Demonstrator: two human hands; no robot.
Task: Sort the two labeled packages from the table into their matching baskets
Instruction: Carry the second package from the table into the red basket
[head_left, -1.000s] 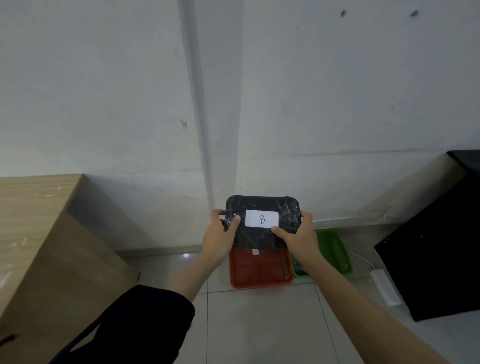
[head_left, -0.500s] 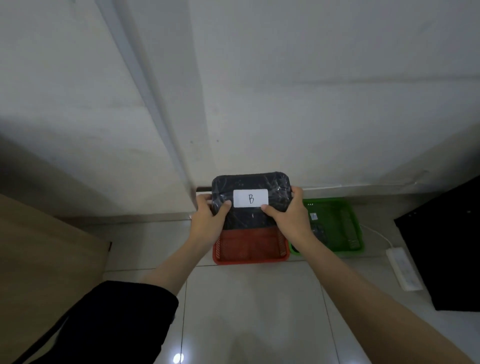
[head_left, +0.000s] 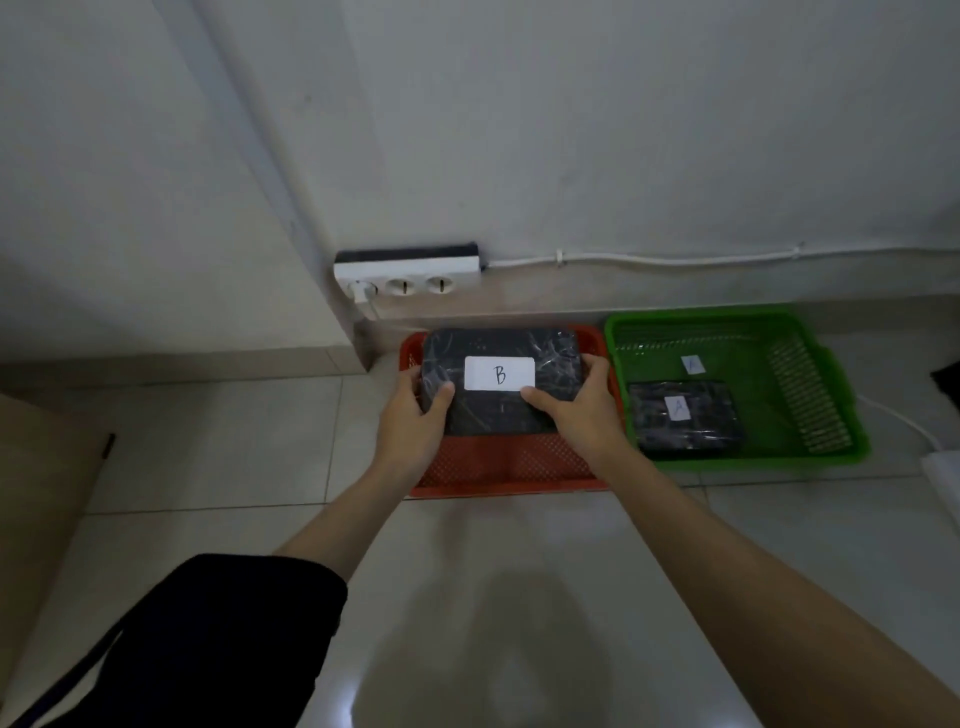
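Observation:
I hold a black wrapped package with a white label "B" over the red basket on the floor. My left hand grips its left edge, thumb on top. My right hand grips its right edge the same way. Whether the package touches the basket floor I cannot tell. Right of it stands the green basket, which carries a small "A" tag and holds a black package labeled "A".
Both baskets stand against the wall's base on a tiled floor. A white power strip is fixed to the wall above the red basket, its cable running right. A wooden table corner is at left; a white object lies at the right edge.
The view has tilted down and come closer to the baskets. Both hands have lowered the "B" package down over the red basket.

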